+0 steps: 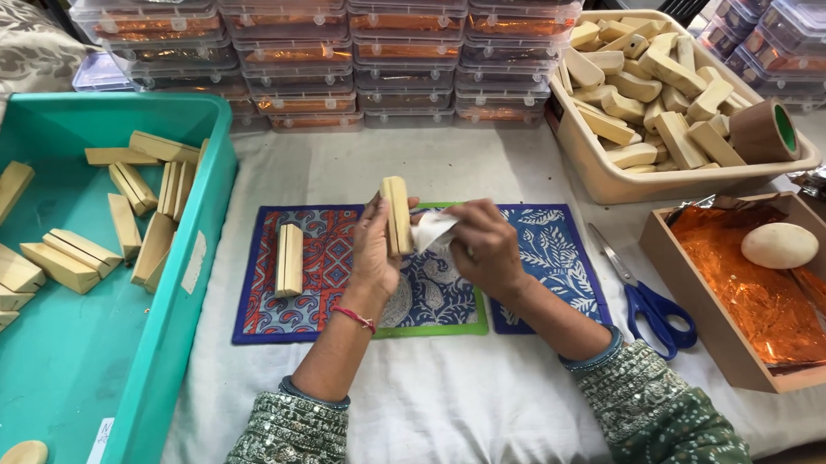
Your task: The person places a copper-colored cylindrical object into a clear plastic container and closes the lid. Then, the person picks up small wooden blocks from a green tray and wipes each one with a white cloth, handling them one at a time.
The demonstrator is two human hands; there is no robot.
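Head view, read from left to right. At the left edge of the frame, a teal plastic tub holds loose pale wooden blocks; a flat wooden disc lies in its lower left corner. Just right of the tub, on a white cloth, three printed mats lie side by side; on the red and blue mat stands a single wooden block, upright and well apart from the hands. At centre frame, the left hand grips a second upright block, fingers closed around its lower part (a red thread circles the wrist). Touching that block from the right, the right hand pinches a crumpled white piece of paper or cloth; its fingers are curled shut on it. Farther right lie blue-handled scissors. In the upper right, a beige bin is heaped with wooden pieces and a roll of brown tape. At lower right, a wooden tray lined with orange foil holds a pale oval piece. Stacked clear boxes fill the top.
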